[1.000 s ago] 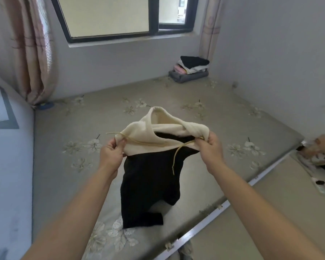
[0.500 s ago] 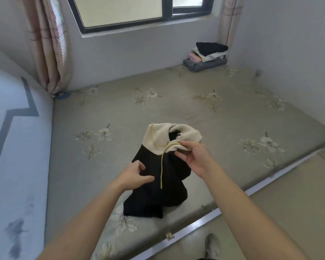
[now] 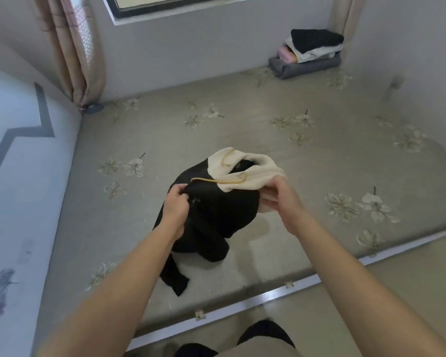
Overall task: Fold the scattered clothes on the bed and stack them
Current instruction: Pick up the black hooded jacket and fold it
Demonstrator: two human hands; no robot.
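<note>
A black hoodie (image 3: 216,217) with a cream hood and a yellow drawstring hangs bunched over the near part of the bed (image 3: 242,106). My left hand (image 3: 175,204) grips the black fabric at its left side. My right hand (image 3: 278,197) pinches the cream hood at its right edge. One black sleeve trails down onto the mattress near the front edge. A stack of folded clothes (image 3: 309,52), grey at the bottom and black on top, sits in the far right corner of the bed.
The bed has a grey-green flowered cover and a metal front rail (image 3: 242,307). Walls close it in at the back and right, a padded headboard (image 3: 16,176) at the left. A curtain (image 3: 72,47) hangs in the far left corner under the window.
My left hand has taken hold of the black body of the hoodie. My right hand has shifted along the hood's edge, and the garment is now more bunched. The view has tilted downward.
</note>
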